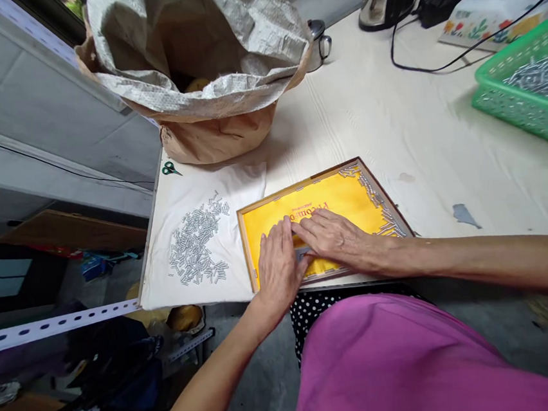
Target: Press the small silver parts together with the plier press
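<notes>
Both of my hands meet over a shallow wooden-rimmed tray (260,203) with a yellow printed lining. My left hand (279,260) is closed, its fingers together and bent down near the tray's middle. Beside it, my right hand (330,237) is closed too, fingertips close to those of the left. A bit of something grey (302,253) shows between the two hands; its kind is hidden. Small metal pins (374,192) lie along the tray's right end, and a few rest by its edges. Left of the tray, a heap of similar pins (195,245) is spread on white cloth (158,287).
A large woven sack (218,133) stands open behind the tray. Green scissors (171,169) lie near the table's left edge. A green basket (500,96) of metal pieces stands at the right. Farther back are a metal cup (319,43) and a black cable (428,69).
</notes>
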